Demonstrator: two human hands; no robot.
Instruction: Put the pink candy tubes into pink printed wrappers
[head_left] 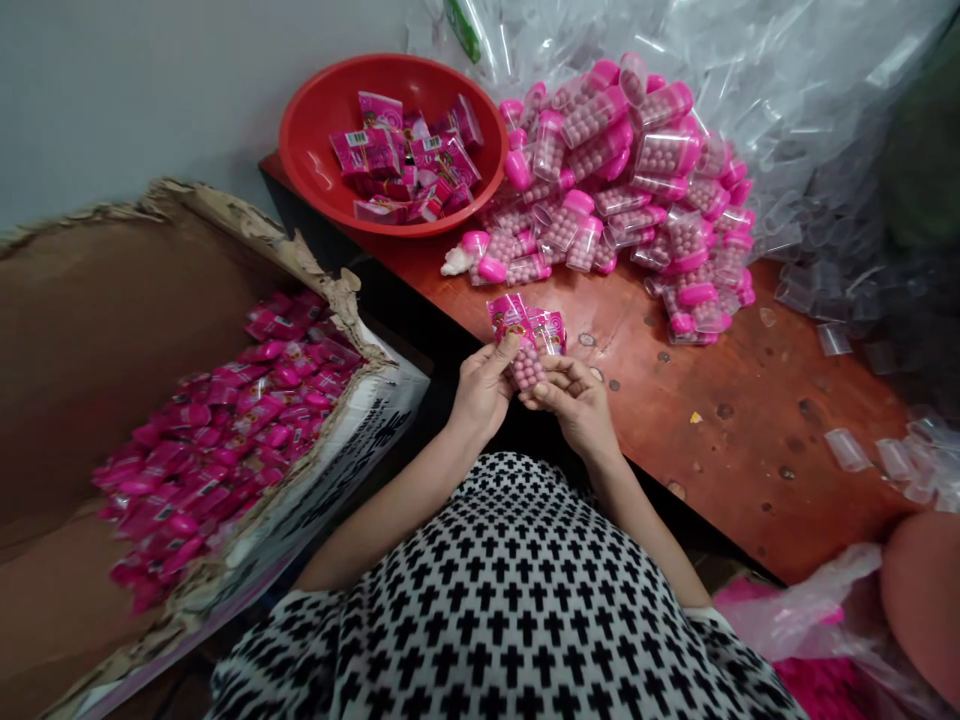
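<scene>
My left hand and my right hand meet at the near edge of the red-brown table. Together they pinch a small clear candy jar filled with pink balls. A pink printed label sticks up from the left fingers, and a second pink label stands beside it over the right fingers. Both hands are closed around these pieces.
A heap of pink-capped candy jars covers the far table. A red bowl holds pink labels. A torn cardboard box at left contains several finished pink jars. Clear plastic bags and small clear sleeves lie right.
</scene>
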